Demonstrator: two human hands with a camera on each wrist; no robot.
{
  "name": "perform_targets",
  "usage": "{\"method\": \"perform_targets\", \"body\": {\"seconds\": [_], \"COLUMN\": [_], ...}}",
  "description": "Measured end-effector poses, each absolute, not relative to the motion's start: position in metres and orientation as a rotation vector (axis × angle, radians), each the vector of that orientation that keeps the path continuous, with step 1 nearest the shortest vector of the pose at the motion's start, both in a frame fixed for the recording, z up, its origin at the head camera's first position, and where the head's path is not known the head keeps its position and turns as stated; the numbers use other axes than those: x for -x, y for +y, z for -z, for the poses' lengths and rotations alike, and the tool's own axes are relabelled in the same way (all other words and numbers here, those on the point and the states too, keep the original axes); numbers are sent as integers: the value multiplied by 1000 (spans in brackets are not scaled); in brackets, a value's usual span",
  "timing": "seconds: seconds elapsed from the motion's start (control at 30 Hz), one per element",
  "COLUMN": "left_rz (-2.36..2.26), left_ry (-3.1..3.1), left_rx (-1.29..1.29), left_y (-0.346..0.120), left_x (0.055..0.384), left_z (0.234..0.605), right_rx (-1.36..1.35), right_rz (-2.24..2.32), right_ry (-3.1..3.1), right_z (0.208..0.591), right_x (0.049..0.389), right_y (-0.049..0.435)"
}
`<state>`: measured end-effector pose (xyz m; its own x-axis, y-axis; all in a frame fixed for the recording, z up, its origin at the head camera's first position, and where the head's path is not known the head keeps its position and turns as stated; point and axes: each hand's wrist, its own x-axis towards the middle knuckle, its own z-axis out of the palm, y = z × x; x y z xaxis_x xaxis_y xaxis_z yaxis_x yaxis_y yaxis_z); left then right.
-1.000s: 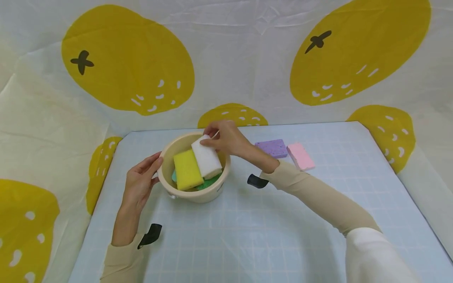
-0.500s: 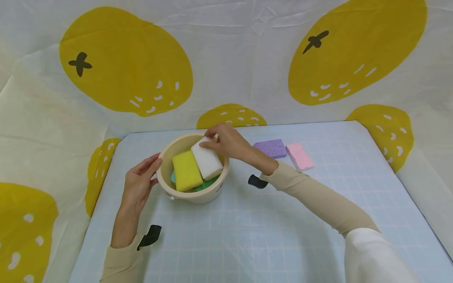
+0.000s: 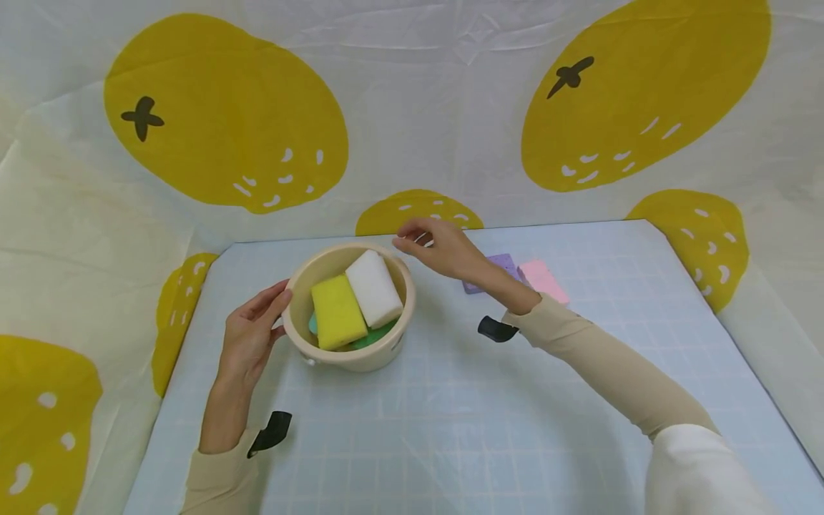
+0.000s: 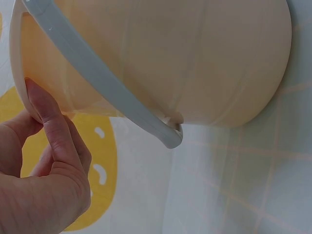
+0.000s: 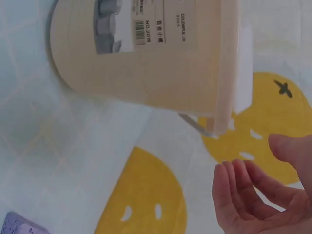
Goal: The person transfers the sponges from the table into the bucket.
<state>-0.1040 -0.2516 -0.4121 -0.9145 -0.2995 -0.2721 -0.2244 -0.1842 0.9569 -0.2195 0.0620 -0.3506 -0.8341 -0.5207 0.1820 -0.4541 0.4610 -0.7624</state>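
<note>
A cream bucket [image 3: 360, 360] stands upright on the table, with a yellow sponge [image 3: 338, 312], a white sponge [image 3: 374, 288] and green pieces [image 3: 373, 336] inside. My left hand [image 3: 249, 329] pinches the bucket's left rim between thumb and fingers, as the left wrist view also shows. A grey handle [image 4: 97, 73] hangs down the bucket's side. Just off the right rim, my right hand [image 3: 440, 247] is in the air, holding nothing, its fingers loosely bent and apart from the thumb. In the right wrist view the white sponge [image 5: 243, 73] pokes above the rim.
Right of the bucket lie a purple sponge [image 3: 505, 265], partly hidden by the right arm, and a pink sponge [image 3: 543, 280]. The table [image 3: 450, 429] has a pale blue checked cover. Behind it rises a white cloth [image 3: 412, 93] printed with yellow fruit.
My right hand has let go of the white sponge, which now rests in the bucket, and has moved right past the rim. The left hand has stayed on the rim.
</note>
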Motion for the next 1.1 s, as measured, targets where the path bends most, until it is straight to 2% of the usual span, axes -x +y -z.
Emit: {"method": "perform_targets", "body": {"seconds": [1.1], "left_rz": [2296], "left_ry": [-1961], "left_rx": [-613], "left_y": [-252], "left_x": [104], "left_z": [413], "right_rx": [767], "right_rz": [1339], "right_ry": [2713], "right_z": [411], "right_x": [251], "right_y": [150]}}
